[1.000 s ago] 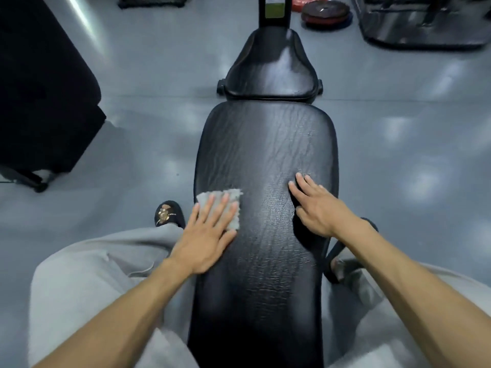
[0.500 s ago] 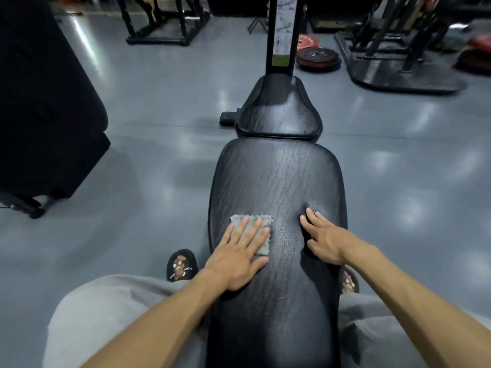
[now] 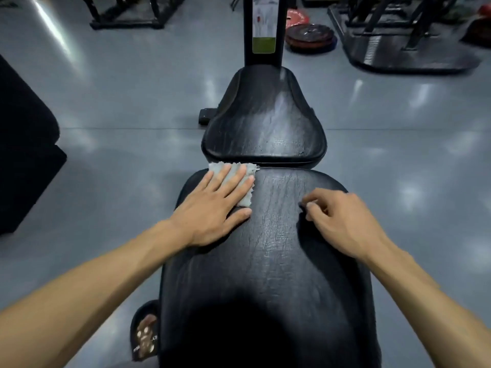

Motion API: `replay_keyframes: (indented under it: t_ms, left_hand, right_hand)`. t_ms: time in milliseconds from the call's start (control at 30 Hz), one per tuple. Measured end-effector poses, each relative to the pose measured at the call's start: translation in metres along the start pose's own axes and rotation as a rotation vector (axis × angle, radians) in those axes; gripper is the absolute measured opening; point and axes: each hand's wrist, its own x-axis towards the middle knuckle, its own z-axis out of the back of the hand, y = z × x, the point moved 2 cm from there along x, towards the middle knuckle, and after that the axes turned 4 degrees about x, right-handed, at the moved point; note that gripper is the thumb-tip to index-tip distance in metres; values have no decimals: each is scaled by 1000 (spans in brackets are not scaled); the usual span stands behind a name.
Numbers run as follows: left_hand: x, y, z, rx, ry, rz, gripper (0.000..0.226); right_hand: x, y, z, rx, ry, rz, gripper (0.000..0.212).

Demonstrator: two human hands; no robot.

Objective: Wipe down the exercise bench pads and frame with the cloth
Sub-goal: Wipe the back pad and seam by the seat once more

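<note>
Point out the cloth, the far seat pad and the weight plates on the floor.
cloth [image 3: 240,193]: head view, bare edge beside the fingers.
seat pad [image 3: 265,123]: head view, middle of its top.
weight plates [image 3: 309,35]: head view, face of the top plate.

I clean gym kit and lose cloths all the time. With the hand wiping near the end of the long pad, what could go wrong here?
1. The small grey cloth lies under flat fingers of the left hand with no grip, at the far edge of the long black cracked pad; it may slip into the gap before the smaller black seat pad.
2. The right hand rests only lightly on the pad, so it may steady little.
</note>
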Motion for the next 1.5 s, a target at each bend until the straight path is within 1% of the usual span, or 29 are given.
replay_keyframes:
  t_ms: [67, 200, 300, 400, 467, 533, 667, 733, 800, 933, 1000, 1067, 1167, 1233, 1300, 1367, 1433, 1500]
  left_hand:
    - [8, -2, -3, 27, -57, -100, 75]
    - [34, -17, -1, -3, -132, -261, 72]
    - [50, -48, 5, -31, -97, -359, 73]
    - [49, -75, 12, -20, -27, -386, 74]
    - [43, -84, 15, -12, 7, -367, 75]
    - [36, -90, 18, -17, 43, -364, 75]
    - [25, -99, 10, -4, -5, -333, 74]
    - [16, -105, 5, -42, -5, -338, 73]
    - [6, -109, 8, -125, -6, -330, 68]
    - [-7, -100, 25, -430, -24, -258, 45]
    - [-8, -91, 35, -500, -45, -196, 44]
    - [-2, -81, 40, -442, -26, -174, 45]
    - [7, -70, 35, -330, -23, -176, 42]
    - [9, -67, 27, -367, -85, -128, 38]
    - [16, -66, 24, -384, -176, -81, 29]
    - [29, -66, 24, -391, -252, -48, 22]
    - [44, -63, 27, -431, -297, 6, 22]
    - [58, -56, 31, -477, -330, 64, 25]
  right_hand:
    - [13, -14, -4, 52, -44, 22, 22]
    - [36, -33, -1, 194, -71, 26, 15]
    - [49, -37, 3, 282, -65, -41, 17]
    - [38, -34, 1, 329, -104, -69, 18]
    - [23, -34, -2, 344, -113, -54, 15]
    - [10, -37, -4, 383, -83, -41, 14]
    - [6, -45, -5, 441, -93, -35, 11]
    - [0, -43, -12, 458, -105, -65, 27]
    - [-11, -39, -22, 379, -94, -32, 44]
    - [-25, -35, -30, 263, -21, -41, 59]
    - [-26, -29, -29, 211, -5, -43, 65]
    - [-20, -22, -29, 134, -37, -36, 60]
    - [-11, -17, -30, 105, -81, -54, 38]
    - [-4, -15, -29, 107, -46, -87, 30]
    - [6, -16, -24, 124, 3, -124, 27]
    - [20, -19, -16, 188, 11, -127, 22]
    - [37, -23, -4, 261, -41, -108, 20]
    - [58, -26, 8, 281, -121, -71, 23]
